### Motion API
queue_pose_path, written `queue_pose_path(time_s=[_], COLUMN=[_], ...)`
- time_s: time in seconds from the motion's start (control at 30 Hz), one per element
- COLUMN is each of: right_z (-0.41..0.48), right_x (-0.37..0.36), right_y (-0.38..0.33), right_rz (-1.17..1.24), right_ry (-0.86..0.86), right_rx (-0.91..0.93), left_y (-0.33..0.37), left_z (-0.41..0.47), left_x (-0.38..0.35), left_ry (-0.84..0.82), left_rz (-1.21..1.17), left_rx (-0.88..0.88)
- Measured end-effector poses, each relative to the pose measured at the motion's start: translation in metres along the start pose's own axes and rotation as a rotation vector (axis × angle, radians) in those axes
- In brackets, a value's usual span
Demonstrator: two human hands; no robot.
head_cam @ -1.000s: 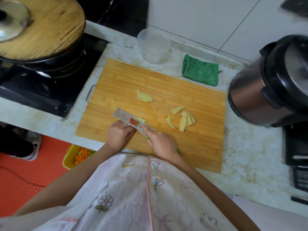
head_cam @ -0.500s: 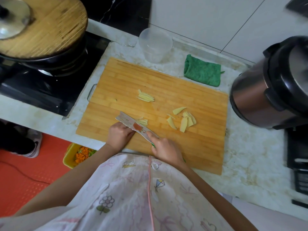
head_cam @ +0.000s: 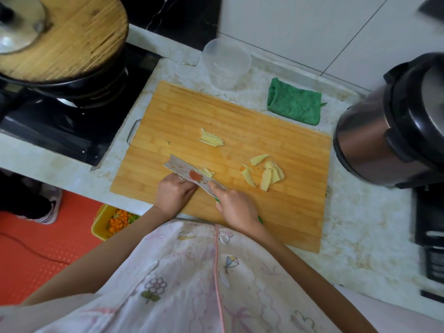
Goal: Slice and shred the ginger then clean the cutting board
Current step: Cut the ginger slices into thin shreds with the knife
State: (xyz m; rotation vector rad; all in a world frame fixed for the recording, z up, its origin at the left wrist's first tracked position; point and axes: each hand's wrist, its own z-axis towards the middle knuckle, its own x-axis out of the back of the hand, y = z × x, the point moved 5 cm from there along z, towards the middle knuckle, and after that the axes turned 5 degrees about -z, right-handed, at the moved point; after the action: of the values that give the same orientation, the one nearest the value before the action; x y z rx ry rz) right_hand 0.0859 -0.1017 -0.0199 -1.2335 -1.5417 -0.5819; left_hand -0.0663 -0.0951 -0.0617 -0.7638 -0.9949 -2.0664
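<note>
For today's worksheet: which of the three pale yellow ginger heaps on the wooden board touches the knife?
The small strip heap against the patterned knife; the far shredded heap and wide slices lie apart.

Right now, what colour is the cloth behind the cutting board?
The cloth is green; head view shows it best.
</note>
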Motion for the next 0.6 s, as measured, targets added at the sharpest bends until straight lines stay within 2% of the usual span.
queue_pose_path(time_s=[0.13, 0.23, 0.3, 0.37, 0.47, 0.6], right_z=[0.003, -0.003, -0.001, 0.004, 0.006, 0.007], right_x=[0.007, 0.014, 0.022, 0.027, 0.034, 0.037], right_y=[0.000, 0.010, 0.024, 0.039, 0.055, 0.061], right_rz=[0.039, 0.042, 0.050, 0.206, 0.497, 0.752], right_ry=[0.065, 0.161, 0.213, 0.216, 0.317, 0.391], right_rx=[0.037, 0.065, 0.017, -0.068, -0.128, -0.169], left_y=[0.001, -0.008, -0.015, -0.019, -0.019, -0.017], left_z=[0.001, -0.001, 0.000, 0.010, 0.038, 0.067], left_x=[0.000, 0.004, 0.012, 0.019, 0.010, -0.025], left_ry=[-0.013, -0.007, 0.054, 0.092, -0.059, -0.439], left_rz=[-0.077, -0.279, -0.407, -0.436, -0.339, -0.319], left_rx=[0.029, 0.216, 0.376, 0.442, 0.431, 0.462])
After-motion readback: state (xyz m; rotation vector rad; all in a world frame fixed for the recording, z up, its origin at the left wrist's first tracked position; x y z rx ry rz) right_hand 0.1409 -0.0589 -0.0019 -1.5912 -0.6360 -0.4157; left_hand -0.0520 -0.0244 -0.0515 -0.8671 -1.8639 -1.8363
